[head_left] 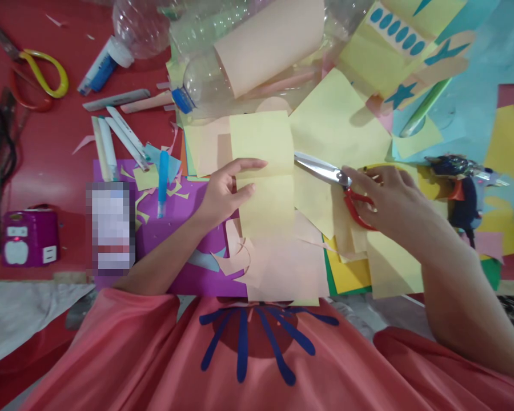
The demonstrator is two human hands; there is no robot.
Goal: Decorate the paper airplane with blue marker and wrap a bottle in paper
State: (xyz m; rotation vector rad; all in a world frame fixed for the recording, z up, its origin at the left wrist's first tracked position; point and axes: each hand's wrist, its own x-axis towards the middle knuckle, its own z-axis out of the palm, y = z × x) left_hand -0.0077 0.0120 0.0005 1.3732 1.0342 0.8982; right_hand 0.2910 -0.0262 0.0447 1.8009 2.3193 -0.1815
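At the centre of the frame the left hand (pixel 227 191) pinches a pale yellow paper strip (pixel 263 171) by its left edge, thumb on top and fingers curled under, so the hand is clamped on the sheet. The strip's long axis runs top to bottom of the frame, and it bends along a crease near its middle. Right of centre, the right hand (pixel 388 200) is closed around the red handles of a pair of scissors (pixel 325 171). Their silver blades point left toward the strip, with the tips just at its right edge; whether the blades are parted I cannot tell. So the strip lies directly left of the scissors, square across the line of the blades, and the left hand is the nearer of the 2 to it. Beneath both lie loose yellow and peach paper sheets (pixel 338 125) on a purple sheet (pixel 184 217). A glue gun (pixel 462 188) sits at the right edge, clear plastic bottles (pixel 197 74) at the top.
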